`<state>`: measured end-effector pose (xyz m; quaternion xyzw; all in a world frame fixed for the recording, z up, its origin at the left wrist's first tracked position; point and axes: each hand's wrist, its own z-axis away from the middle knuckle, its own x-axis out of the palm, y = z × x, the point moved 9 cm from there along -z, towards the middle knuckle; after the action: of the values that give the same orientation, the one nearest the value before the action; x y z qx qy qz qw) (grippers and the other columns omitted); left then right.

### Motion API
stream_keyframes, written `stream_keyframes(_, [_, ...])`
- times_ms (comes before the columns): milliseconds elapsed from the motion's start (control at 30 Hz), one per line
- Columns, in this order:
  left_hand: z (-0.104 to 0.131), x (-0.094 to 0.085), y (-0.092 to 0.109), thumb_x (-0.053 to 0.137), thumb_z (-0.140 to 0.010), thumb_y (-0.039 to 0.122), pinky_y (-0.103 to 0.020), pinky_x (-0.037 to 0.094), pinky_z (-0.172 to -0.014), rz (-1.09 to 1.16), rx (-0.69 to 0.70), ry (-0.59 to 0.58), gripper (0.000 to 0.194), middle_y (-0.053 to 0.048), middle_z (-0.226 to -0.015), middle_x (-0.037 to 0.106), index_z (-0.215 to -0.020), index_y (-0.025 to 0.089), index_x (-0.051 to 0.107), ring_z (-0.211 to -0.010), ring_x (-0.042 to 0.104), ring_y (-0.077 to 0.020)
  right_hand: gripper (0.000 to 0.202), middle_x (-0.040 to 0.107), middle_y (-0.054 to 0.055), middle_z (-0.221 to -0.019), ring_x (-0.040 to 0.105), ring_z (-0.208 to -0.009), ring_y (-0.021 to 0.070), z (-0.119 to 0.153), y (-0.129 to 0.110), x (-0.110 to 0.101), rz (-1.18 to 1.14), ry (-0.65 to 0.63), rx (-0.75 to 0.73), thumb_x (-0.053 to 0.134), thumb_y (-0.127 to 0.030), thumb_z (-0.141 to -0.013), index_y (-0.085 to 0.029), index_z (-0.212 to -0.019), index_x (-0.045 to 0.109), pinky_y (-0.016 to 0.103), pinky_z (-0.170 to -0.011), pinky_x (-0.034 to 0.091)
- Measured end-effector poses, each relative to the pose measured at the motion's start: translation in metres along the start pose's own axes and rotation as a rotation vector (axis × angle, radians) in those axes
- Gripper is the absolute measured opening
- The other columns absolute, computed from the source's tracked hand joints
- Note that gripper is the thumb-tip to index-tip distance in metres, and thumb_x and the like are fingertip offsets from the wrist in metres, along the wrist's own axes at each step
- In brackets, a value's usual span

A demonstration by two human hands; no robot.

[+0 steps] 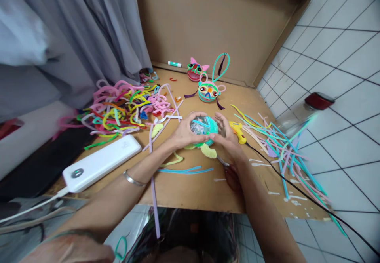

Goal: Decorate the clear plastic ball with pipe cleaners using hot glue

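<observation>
Between my two hands is a clear round ball (199,126) partly covered with turquoise pipe cleaner (212,126). My left hand (184,132) wraps its left side, thumb along the front. My right hand (228,142) closes round the right side, with its thumb on the lower front. A light blue strip of pipe cleaner (201,123) lies bent across the clear part. Just below the ball is a pale yellow fuzzy piece (208,151); whether it is attached I cannot tell. A tool with dark red handles, perhaps scissors (233,178), lies partly hidden under my right forearm.
Left stands a heap of colourful pipe cleaners (127,104) behind a white power bank (102,163). Two decorated animal-face balls, one turquoise (208,92), one red (194,73), sit at the back. Right are a yellow glue gun (238,131), its black cord and straight pipe cleaners (279,144).
</observation>
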<state>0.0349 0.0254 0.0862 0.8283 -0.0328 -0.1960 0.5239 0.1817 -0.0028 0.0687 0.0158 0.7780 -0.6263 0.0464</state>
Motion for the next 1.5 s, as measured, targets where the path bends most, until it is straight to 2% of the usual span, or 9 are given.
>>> stream_keyframes(100, [0.000, 0.000, 0.001, 0.082, -0.058, 0.039, -0.041, 0.047, -0.106, -0.021, 0.008, 0.000, 0.069, -0.011, -0.124, 0.065, -0.119, 0.016, 0.060, -0.117, 0.062, -0.0272, 0.080, 0.054, 0.009, -0.144, 0.055, -0.132, 0.0273, 0.003, 0.000, 0.007, -0.020, -0.028, 0.036, 0.081, -0.042, -0.064, -0.031, -0.137, 0.049, 0.046, -0.108, 0.049])
stream_keyframes(267, [0.000, 0.002, 0.004, 0.080, -0.060, 0.042, -0.040, 0.048, -0.105, -0.049, 0.002, -0.005, 0.068, -0.011, -0.123, 0.064, -0.119, 0.015, 0.060, -0.117, 0.062, -0.0267, 0.077, 0.056, 0.009, -0.141, 0.058, -0.127, 0.0265, 0.003, 0.003, 0.006, -0.047, -0.007, 0.042, 0.078, -0.039, -0.064, -0.030, -0.134, 0.049, 0.044, -0.104, 0.053])
stream_keyframes(433, [0.000, 0.004, 0.004, 0.080, -0.058, 0.036, -0.040, 0.047, -0.106, -0.036, 0.017, -0.003, 0.066, -0.011, -0.125, 0.064, -0.118, 0.017, 0.060, -0.117, 0.061, -0.0268, 0.068, 0.063, 0.005, -0.127, 0.062, -0.118, 0.0259, 0.002, 0.008, 0.004, -0.117, 0.057, 0.061, 0.077, -0.031, -0.059, -0.030, -0.123, 0.053, 0.043, -0.099, 0.055])
stream_keyframes(600, [0.000, 0.003, 0.002, 0.080, -0.057, 0.034, -0.039, 0.047, -0.105, -0.027, 0.015, 0.001, 0.066, -0.009, -0.122, 0.064, -0.118, 0.018, 0.060, -0.116, 0.061, -0.0262, 0.067, 0.062, 0.003, -0.120, 0.062, -0.112, 0.0221, 0.002, 0.013, 0.006, -0.219, 0.058, 0.128, 0.080, -0.025, -0.056, -0.030, -0.117, 0.053, 0.037, -0.097, 0.052])
stream_keyframes(767, [0.000, 0.002, 0.003, 0.079, -0.059, 0.034, -0.040, 0.047, -0.104, -0.029, 0.023, -0.016, 0.066, -0.009, -0.124, 0.063, -0.120, 0.018, 0.059, -0.117, 0.060, -0.0265, 0.063, 0.063, 0.002, -0.114, 0.061, -0.105, 0.0217, 0.002, 0.013, 0.007, -0.223, 0.052, 0.127, 0.081, -0.028, -0.059, -0.029, -0.115, 0.053, 0.037, -0.093, 0.052])
stream_keyframes(1033, [0.000, 0.001, 0.002, 0.085, -0.058, 0.041, -0.042, 0.046, -0.106, -0.007, 0.018, -0.070, 0.075, -0.011, -0.129, 0.060, -0.124, 0.018, 0.057, -0.120, 0.058, -0.0281, 0.062, 0.064, 0.005, -0.114, 0.061, -0.109, 0.0232, 0.000, 0.014, 0.004, -0.202, 0.082, 0.096, 0.084, -0.034, -0.059, -0.027, -0.113, 0.054, 0.038, -0.097, 0.051])
stream_keyframes(1200, [-0.001, 0.001, 0.002, 0.083, -0.061, 0.043, -0.042, 0.044, -0.107, 0.001, 0.036, -0.112, 0.077, -0.012, -0.131, 0.059, -0.128, 0.017, 0.056, -0.122, 0.057, -0.0291, 0.063, 0.065, 0.004, -0.113, 0.062, -0.104, 0.0212, 0.000, 0.015, 0.004, -0.244, 0.093, 0.111, 0.085, -0.034, -0.059, -0.027, -0.113, 0.053, 0.035, -0.090, 0.053])
stream_keyframes(1500, [-0.001, 0.002, -0.003, 0.079, -0.059, 0.033, -0.040, 0.048, -0.102, -0.002, -0.039, -0.041, 0.067, -0.009, -0.125, 0.063, -0.121, 0.018, 0.059, -0.115, 0.061, -0.0265, 0.055, 0.065, 0.003, -0.111, 0.063, -0.100, 0.0196, 0.002, 0.019, 0.008, -0.261, 0.094, 0.114, 0.081, -0.032, -0.065, -0.028, -0.112, 0.054, 0.035, -0.089, 0.053])
